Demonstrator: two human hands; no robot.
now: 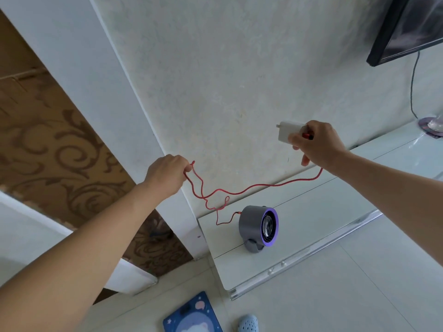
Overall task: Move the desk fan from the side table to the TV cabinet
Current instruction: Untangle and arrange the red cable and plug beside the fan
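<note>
The small grey desk fan (257, 227) with a purple front ring stands upright on the left end of the white TV cabinet (318, 212). A thin red cable (259, 186) runs from the fan's back, loops above the cabinet and stretches between both hands. My left hand (167, 173) is raised left of the fan and pinches a loop of the cable. My right hand (316, 144) is up near the wall and grips the white plug adapter (286, 131) at the cable's other end.
A wall-mounted TV (407, 27) hangs at the top right with a dark cord dropping to the cabinet. A glass object (435, 127) sits at the cabinet's far right. On the floor lie a blue scale (191, 315) and a light-blue slipper (248, 323).
</note>
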